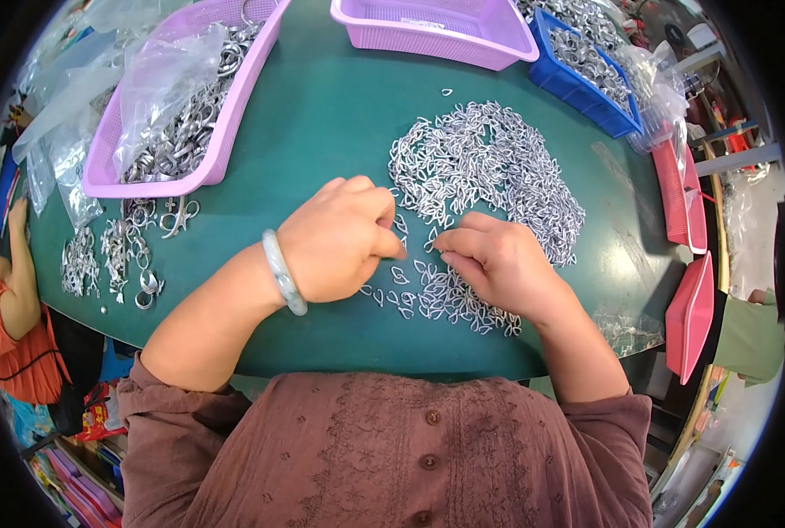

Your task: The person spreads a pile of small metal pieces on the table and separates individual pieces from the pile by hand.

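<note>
A large heap of small silvery teardrop-shaped metal links [498, 158] lies on the green table [304, 132]. A smaller spread of the same links [458, 297] lies nearer to me, partly under my right hand. My right hand [502, 264] is closed in a pinch at the edge of the heap, with one metal link [432, 238] at its fingertips. My left hand [339, 238], with a pale bangle [283, 271] on its wrist, is closed with curled fingers beside several loose links. Whatever its fingertips hold, if anything, is hidden.
At the left stands a lilac basket [221, 132] of metal parts and plastic bags, with silvery pieces [143, 255] below it. Another lilac basket [436, 40] and a filled blue basket [577, 97] stand at the back. Red trays [690, 317] are at the right; another person's arm [21, 273] shows far left.
</note>
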Demonstrator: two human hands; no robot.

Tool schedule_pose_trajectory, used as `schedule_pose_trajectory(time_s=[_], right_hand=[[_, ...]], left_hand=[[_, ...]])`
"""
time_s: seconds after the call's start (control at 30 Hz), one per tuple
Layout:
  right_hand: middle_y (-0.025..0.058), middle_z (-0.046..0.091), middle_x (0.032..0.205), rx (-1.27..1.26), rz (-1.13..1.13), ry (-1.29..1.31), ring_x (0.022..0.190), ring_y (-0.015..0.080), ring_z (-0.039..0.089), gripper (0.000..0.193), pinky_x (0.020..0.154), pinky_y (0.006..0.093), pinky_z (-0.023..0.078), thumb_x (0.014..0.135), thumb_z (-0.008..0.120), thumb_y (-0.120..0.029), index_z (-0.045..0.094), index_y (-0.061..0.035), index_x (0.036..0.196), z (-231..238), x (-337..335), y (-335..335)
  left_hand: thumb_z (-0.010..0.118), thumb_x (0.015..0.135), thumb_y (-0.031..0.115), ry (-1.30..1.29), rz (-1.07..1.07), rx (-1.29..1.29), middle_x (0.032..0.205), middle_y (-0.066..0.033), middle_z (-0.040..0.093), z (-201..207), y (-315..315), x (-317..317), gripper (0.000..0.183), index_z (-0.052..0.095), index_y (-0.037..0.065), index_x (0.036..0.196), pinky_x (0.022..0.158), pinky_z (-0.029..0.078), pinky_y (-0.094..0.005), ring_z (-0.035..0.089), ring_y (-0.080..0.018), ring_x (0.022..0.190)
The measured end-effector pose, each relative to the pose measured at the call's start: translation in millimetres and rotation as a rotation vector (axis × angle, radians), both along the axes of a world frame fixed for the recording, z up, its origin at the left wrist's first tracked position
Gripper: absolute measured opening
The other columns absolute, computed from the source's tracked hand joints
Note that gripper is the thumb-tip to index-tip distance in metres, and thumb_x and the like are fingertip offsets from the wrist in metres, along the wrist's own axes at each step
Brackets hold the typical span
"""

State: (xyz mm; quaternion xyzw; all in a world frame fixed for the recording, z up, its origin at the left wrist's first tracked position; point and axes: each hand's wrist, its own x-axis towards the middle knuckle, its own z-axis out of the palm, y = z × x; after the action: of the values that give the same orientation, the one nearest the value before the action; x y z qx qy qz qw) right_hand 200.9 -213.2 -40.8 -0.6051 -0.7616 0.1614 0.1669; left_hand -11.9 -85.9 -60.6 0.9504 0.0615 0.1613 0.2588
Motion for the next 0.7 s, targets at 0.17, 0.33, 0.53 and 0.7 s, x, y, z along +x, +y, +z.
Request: schedule_pose_trajectory(time_s=[0.17, 0.33, 0.53, 0.7], right_hand=[[0.0068, 0.060, 0.078, -0.121, 0.076, -0.003, 0.069, 0.0299, 0.063, 0.010, 0.059, 0.0406, 0.051, 0.083, 0.067, -0.014, 0.069, -0.0102, 0.092, 9.2, -1.1, 0.8], [0.0082, 0.061, 0.078, 0.041, -0.005, -0.049, 0.068, 0.0311, 0.063, 0.008, 0.059, 0.0415, 0.051, 0.083, 0.067, -0.014, 0.067, -0.0081, 0.089, -2.1, -7.8, 7.7], [0.0083, 0.061, 0.078, 0.107, -0.068, 0.003, 0.070, 0.0303, 0.064, 0.009, 0.061, 0.0410, 0.053, 0.083, 0.067, -0.015, 0.064, -0.0067, 0.086, -10.0, -27.5, 28.2], [0.0112, 0.063, 0.079, 0.026, -0.087, -0.126, 0.072, 0.0307, 0.065, 0.015, 0.063, 0.0406, 0.053, 0.083, 0.066, -0.019, 0.061, -0.0047, 0.080, -14.3, -36.2, 37.0]], left_hand=[[0.061, 0.075, -0.003, -0.074, 0.202, 0.029, 0.087, -0.0066, 0.058, 1.7, 10.0, -0.5, 0.020, 0.070, 0.006, 0.091, 0.079, 0.044, -0.0384, 0.055, -0.0279, 0.085], [0.066, 0.075, 0.002, -0.059, 0.250, 0.059, 0.084, -0.0072, 0.058, 3.6, 13.2, -0.2, 0.016, 0.069, 0.006, 0.090, 0.078, 0.044, -0.0388, 0.055, -0.0289, 0.084], [0.071, 0.072, 0.007, 0.028, 0.298, 0.086, 0.079, -0.0067, 0.056, -8.0, 11.6, 3.4, 0.010, 0.064, 0.007, 0.080, 0.075, 0.044, -0.0393, 0.054, -0.0289, 0.081], [0.071, 0.069, 0.007, 0.039, 0.309, -0.019, 0.077, -0.0077, 0.057, -11.3, 17.1, 2.8, 0.012, 0.061, 0.006, 0.075, 0.072, 0.045, -0.0392, 0.054, -0.0297, 0.078]])
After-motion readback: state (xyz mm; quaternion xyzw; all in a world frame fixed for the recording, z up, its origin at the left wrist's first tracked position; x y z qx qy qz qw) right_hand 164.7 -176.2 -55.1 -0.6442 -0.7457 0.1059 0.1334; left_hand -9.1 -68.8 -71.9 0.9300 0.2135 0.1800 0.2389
